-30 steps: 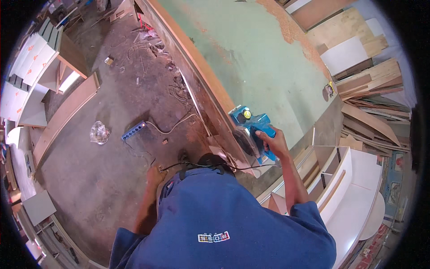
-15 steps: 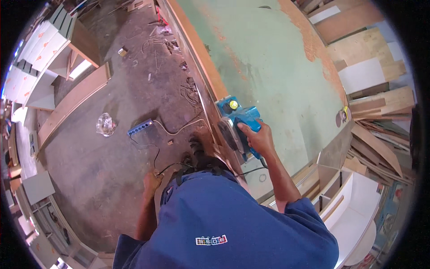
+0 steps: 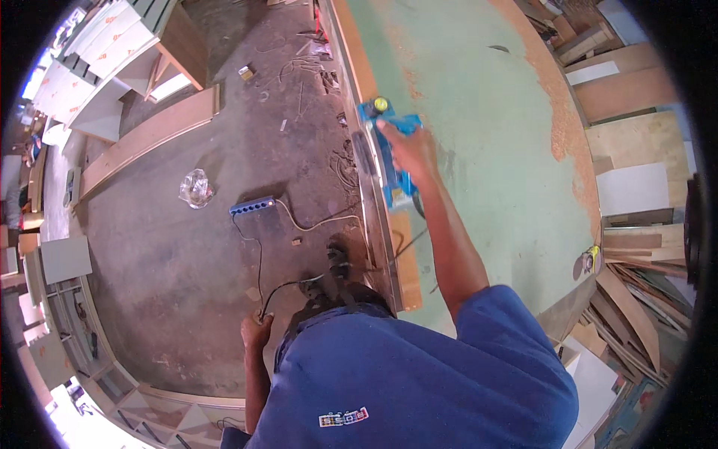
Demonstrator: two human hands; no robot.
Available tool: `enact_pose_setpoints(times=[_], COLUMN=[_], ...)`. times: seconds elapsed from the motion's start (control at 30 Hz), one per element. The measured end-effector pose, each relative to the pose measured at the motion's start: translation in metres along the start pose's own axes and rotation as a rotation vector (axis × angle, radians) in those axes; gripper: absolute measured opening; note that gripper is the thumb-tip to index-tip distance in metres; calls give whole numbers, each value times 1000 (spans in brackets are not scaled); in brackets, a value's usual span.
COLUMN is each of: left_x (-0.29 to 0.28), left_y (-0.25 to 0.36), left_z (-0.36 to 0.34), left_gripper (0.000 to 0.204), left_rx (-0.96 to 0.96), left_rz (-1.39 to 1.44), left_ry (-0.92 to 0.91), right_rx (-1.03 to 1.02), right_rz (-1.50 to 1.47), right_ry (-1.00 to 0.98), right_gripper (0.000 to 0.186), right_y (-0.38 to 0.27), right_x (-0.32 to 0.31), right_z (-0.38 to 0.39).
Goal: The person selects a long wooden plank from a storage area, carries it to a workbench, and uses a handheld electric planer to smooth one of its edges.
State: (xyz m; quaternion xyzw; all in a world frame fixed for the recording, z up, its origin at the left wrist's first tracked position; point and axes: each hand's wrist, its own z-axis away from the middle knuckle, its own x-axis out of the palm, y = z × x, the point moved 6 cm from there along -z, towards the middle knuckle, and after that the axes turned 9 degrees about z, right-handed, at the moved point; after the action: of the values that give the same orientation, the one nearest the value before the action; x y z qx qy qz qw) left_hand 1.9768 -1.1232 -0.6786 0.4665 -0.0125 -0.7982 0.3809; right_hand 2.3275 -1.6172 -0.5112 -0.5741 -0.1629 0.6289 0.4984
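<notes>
Blue planer point(image 3: 387, 159) sat on the wooden edge strip point(image 3: 407, 262).
The right hand point(image 3: 415, 153) clasped it from above; the left hand point(image 3: 256, 330) pinched a black cord point(image 3: 280, 289).

The right hand point(image 3: 415, 153) grips at the end of an outstretched, bare forearm point(image 3: 452, 239); the left hand point(image 3: 256, 331) hangs low, closed.

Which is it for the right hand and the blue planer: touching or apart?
Touching: the head view shows the right hand gripping the blue planer, with no gap visible.
</notes>
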Motion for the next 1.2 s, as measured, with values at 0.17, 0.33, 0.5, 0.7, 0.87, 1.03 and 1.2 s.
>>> enact_pose_setpoints(times=[0.17,0.33,0.5,0.7,0.87,1.03,1.2], left_x=[-27,-49,-59,-60,-60,-58,-43], left_y=[45,93,103,74,52,53,42], left_z=[27,41,51,56,48,58,72], left_gripper=[34,34,33,32,29,27,30], left_rx=[-41,57,109,176,214,256,305], left_rz=[302,308,313,358,231,259,308], left_ry=[-15,84,84,120,65,31,-32], right_rx=[-72,-124,-101,-116,-67,40,171], right_rz=[-18,-59,27,-40,-55,-21,28], right_ry=[-7,-37,-72,-89,-70,-37,-20], right_gripper=[52,58,61,58,55,45,48], right_y=[-47,-73,-76,-20,28,86,132], right_x=[10,32,31,18,-13,-43,-67], right_z=[-85,-174,-163,-79,43,173,276])
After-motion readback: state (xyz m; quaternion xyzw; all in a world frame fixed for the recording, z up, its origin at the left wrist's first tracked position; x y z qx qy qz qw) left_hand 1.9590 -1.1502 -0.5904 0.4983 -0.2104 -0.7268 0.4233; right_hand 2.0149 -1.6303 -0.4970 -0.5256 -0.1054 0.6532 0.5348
